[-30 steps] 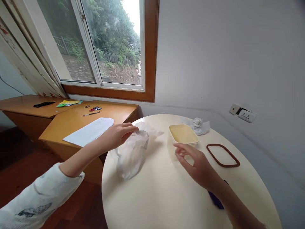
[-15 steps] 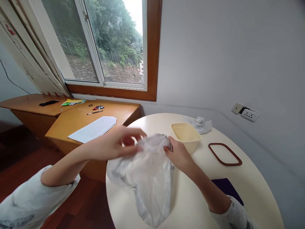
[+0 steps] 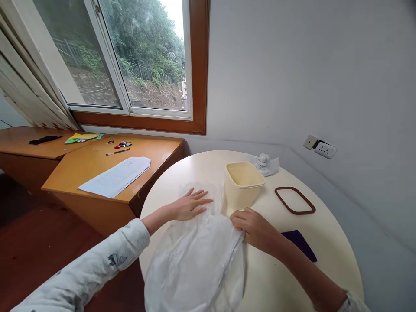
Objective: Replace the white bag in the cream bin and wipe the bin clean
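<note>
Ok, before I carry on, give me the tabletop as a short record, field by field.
left hand: open, spread over the plastic bag
right hand: closed on the plastic bag's edge
plastic bag: white, thin, wrinkled, spread toward the viewer
container: pale yellow, upright, open-topped, beyond the right hand
brown frame: flat, right of the container
purple piece: flat, beside the right forearm
crumpled plastic: behind the container, toward the wall

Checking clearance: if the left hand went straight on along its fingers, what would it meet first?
Likely the cream container, just past the white plastic bag spread under the left hand; whether bag film rises into that path is hard to tell.
</note>
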### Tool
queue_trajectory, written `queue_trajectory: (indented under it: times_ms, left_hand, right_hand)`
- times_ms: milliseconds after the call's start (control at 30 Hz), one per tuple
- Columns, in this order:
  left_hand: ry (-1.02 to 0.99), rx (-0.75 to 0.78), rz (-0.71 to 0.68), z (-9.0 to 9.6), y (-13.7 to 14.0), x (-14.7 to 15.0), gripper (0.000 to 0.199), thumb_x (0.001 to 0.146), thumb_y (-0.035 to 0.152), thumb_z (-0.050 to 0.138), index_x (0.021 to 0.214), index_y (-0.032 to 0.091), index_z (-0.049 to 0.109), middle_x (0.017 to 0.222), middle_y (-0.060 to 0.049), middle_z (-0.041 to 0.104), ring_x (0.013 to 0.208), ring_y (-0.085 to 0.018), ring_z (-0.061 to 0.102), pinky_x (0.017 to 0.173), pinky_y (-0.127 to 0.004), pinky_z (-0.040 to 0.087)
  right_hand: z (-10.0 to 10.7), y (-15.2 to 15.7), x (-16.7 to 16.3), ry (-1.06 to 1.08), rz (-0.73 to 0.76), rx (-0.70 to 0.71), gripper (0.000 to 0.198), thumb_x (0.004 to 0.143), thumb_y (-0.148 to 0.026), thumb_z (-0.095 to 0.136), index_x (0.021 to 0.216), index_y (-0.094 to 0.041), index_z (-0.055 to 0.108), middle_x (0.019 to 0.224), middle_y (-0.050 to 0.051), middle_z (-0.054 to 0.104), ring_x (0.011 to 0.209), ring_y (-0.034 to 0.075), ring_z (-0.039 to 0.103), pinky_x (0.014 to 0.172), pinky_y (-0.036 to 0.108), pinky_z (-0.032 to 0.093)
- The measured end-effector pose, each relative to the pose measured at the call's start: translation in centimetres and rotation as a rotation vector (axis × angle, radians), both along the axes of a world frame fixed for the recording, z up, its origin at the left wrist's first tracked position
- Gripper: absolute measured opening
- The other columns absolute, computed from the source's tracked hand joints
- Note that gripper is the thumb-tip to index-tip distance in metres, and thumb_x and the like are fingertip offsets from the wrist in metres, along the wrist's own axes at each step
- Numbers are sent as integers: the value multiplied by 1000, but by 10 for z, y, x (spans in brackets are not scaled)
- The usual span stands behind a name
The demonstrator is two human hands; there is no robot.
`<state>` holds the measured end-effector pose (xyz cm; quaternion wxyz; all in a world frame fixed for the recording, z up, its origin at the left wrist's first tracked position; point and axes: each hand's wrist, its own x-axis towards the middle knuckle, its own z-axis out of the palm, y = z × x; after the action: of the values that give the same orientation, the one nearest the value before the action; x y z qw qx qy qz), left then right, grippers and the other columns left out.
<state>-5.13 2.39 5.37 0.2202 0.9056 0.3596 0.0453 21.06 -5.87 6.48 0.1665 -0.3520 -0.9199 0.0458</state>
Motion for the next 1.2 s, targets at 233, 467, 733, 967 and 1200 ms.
queue_trajectory:
  times_ms: [233,467,733,967,1200]
  left_hand:
    - [170,91,260,-48,18,-32,50,90,52,21,134,33,33,149,-5,15,137,-25,5,107,-52,3]
    - [204,157,428,-65,16,-28,52,89,53,22,137,33,27,150,-6,12,137,-28,8,106,-52,8]
    - [266,163,582,-72,26,-23,55,89,53,18,138,29,25,149,-10,14,136,-31,11,104,-54,9]
    - [317,197,665,-57,20,-34,57,87,51,24,134,21,34,140,-19,32,127,-37,29,95,-55,25]
    - [280,274,491,-10,16,-32,46,84,52,35,104,18,60,112,-15,57,107,-31,51,91,-44,35]
  right_hand:
    - [-5,-18,42,-182,-131,-163,38,58,8,32,76,-19,51,77,1,58,64,13,49,65,27,35]
    - [27,-42,-15,104,-51,-66,43,74,-2,38,108,-23,56,129,9,47,120,23,40,99,46,27]
    - [-33,-53,-72,-23,165,-349,37,89,-38,40,126,-33,44,140,4,36,128,22,32,105,44,22]
    - [-38,-50,-3,18,-19,-381,38,85,-11,36,114,-27,54,128,3,50,118,17,43,100,36,33]
    - [-36,-44,5,112,-252,-257,29,82,-6,34,86,-19,60,89,5,64,88,17,57,90,38,40]
